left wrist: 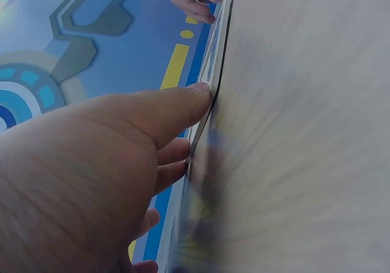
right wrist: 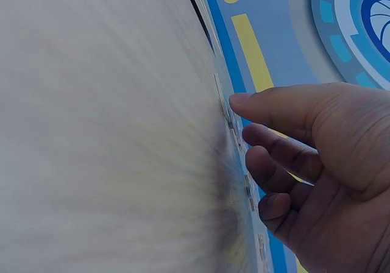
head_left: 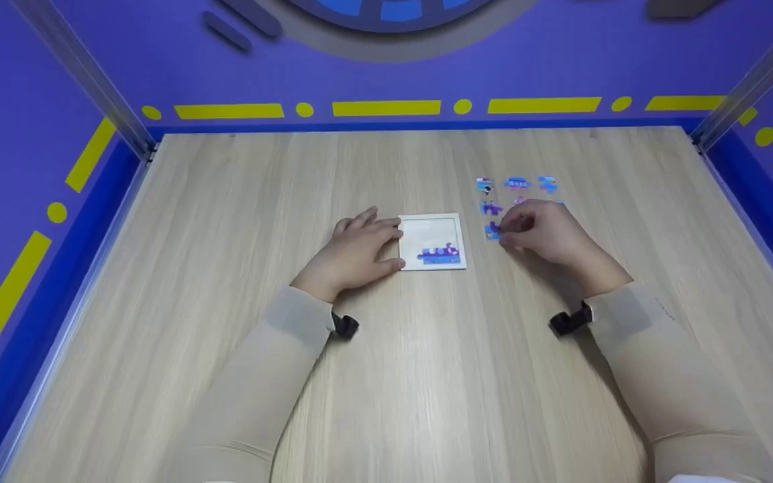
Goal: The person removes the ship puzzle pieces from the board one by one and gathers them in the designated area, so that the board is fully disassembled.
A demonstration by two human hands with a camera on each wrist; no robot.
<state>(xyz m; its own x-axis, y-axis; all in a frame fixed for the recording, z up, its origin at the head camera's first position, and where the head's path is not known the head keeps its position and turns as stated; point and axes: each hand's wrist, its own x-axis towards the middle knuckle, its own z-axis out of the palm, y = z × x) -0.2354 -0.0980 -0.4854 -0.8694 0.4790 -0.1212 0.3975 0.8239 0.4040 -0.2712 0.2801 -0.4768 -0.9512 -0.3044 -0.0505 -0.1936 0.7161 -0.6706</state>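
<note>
A square white puzzle board [head_left: 430,231] with a raised rim lies on the table. Several joined purple and blue pieces [head_left: 441,256] fill its lower right part. My left hand [head_left: 359,251] rests at the board's left edge, thumb and fingertips touching the rim, fingers spread. To the right of the board, my right hand [head_left: 551,231] hovers low with bent fingers. Its thumb and index fingertips are right at a blue and purple puzzle piece [head_left: 491,233]. A gap shows between thumb [right wrist: 250,105] and fingers in the right wrist view.
Other loose puzzle pieces lie near the right hand: one with red and white [head_left: 485,182], a blue one [head_left: 547,184], a blue-purple one [head_left: 517,182] and a purple one [head_left: 491,208]. The hand partly covers several more. Blue-purple panels [head_left: 386,80] border the wooden table [head_left: 279,174].
</note>
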